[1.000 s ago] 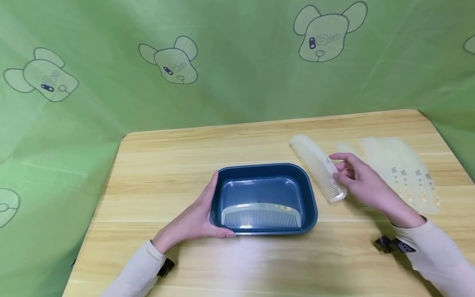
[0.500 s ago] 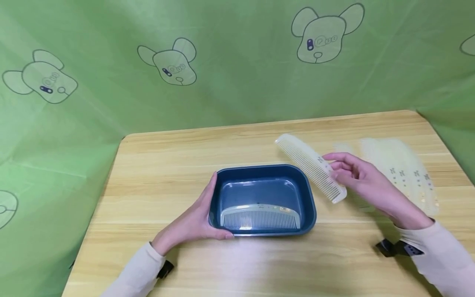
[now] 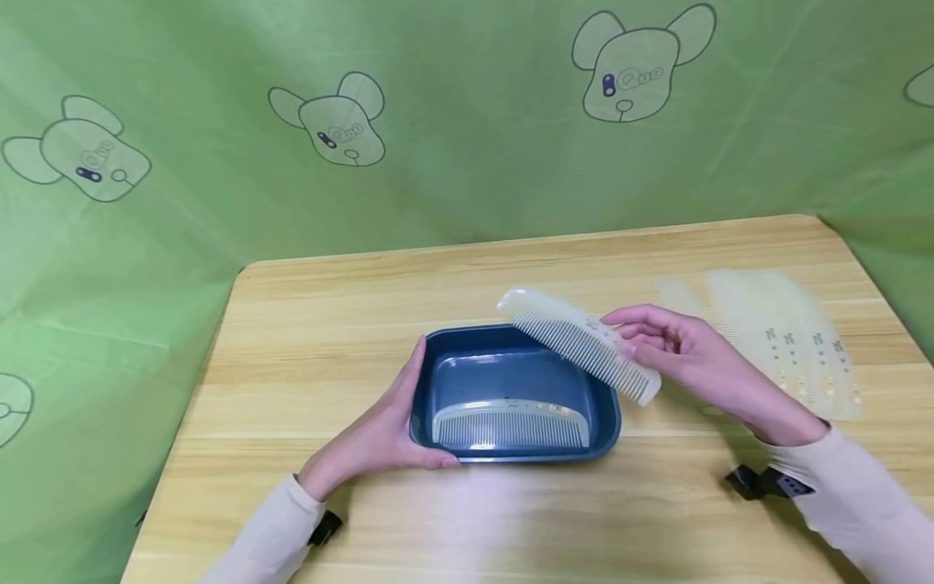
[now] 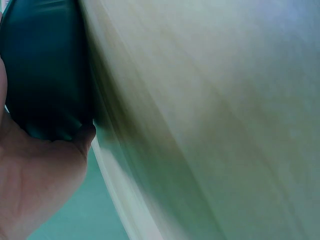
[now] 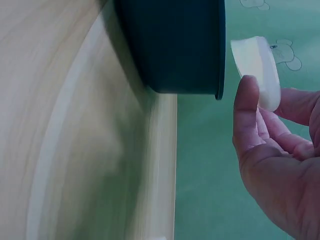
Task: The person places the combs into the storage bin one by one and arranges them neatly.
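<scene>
A pale translucent comb (image 3: pixel 580 345) is pinched between the thumb and fingers of my right hand (image 3: pixel 689 349). Slanting with its teeth downward, it overlaps the far right rim of a dark blue plastic basin (image 3: pixel 511 328). In the right wrist view the comb (image 5: pixel 257 70) appears end-on, held above the level of the basin's rim (image 5: pixel 220 60). A second comb (image 3: pixel 511 426) lies inside the basin along its near wall. My left hand (image 3: pixel 390 430) grips the basin's left end, thumb along the near side. The left wrist view has that thumb (image 4: pixel 86 137) against the basin's wall (image 4: pixel 45 70).
Several similar combs (image 3: pixel 791 349) lie overlapped at the right of the wooden table (image 3: pixel 328 341). Another comb (image 3: pixel 679 296) lies just left of them, partly behind my right hand. A green printed cloth (image 3: pixel 474 186) hangs behind the table and at its sides.
My right hand has carried its comb leftward, from beside the basin to over its far right corner, tilting it flatter. The left hand and basin stay nearly where they were.
</scene>
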A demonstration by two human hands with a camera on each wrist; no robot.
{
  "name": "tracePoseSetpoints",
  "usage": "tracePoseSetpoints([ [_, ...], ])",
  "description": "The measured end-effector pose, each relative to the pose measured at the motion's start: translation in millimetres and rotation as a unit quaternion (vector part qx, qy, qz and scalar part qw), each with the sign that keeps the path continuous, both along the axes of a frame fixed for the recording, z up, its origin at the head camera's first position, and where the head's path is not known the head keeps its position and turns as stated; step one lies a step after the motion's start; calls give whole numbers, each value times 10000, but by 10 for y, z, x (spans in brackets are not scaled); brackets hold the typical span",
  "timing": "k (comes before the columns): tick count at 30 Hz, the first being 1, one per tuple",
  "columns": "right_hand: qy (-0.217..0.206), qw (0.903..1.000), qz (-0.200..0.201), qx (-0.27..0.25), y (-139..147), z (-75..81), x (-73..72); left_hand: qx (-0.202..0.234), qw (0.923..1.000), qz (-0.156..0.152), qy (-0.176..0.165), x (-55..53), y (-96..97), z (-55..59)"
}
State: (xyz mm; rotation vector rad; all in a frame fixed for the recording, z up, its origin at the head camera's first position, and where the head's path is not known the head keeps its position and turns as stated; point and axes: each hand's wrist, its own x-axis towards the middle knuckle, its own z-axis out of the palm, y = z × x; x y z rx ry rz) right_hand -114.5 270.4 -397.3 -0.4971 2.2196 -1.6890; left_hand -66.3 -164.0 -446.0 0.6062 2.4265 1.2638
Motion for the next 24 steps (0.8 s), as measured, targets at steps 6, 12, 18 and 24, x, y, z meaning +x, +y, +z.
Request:
tracePoseSetpoints([
  [6,-31,9997,207,-95,-129,-18,4,0,10000,1,23,-8,-9,7],
  [12,-21,9993,367,-24,-208,-35,36,-14,10000,27,4,-2,1,-10],
  [18,221,9980,564,196,-279,2,47,-55,10000,-16,54,-16,-3,-8],
  [24,232,9963,797,240,-374,2,42,-36,10000,-21,-3,-14,-7,-12],
])
